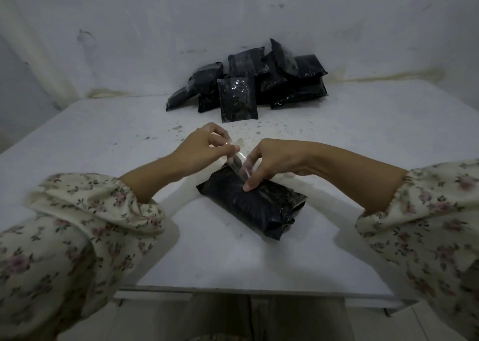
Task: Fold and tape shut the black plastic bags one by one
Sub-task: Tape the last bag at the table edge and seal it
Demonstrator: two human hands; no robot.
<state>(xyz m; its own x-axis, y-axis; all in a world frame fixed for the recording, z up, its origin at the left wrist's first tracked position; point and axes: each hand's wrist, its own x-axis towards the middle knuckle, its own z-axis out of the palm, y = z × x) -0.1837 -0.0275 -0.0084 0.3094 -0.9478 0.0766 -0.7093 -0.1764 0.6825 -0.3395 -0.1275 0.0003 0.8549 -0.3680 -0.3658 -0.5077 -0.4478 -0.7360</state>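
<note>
- The folded black plastic bag [261,211] lies at the centre of the frame on the white table [98,133], set at a slant with its far end towards the hands.
- A strip of clear tape [240,162] runs from the bag's upper end up to the left hand; its lower part lies against the bag.
- The left hand [204,146], just above and left of the bag, pinches the tape's top end between thumb and curled fingertips.
- The right hand [272,159] arches over the bag's upper end, fingers bent, one fingertip pressing the tape's lower end onto the plastic.
- Both arms wear floral sleeves [85,211] pushed up the forearm.
- A pile of black bags [248,81] is heaped at the table's far edge, upper centre, against the white wall [155,17].
- Dark specks dot the tabletop between pile and hands.
</note>
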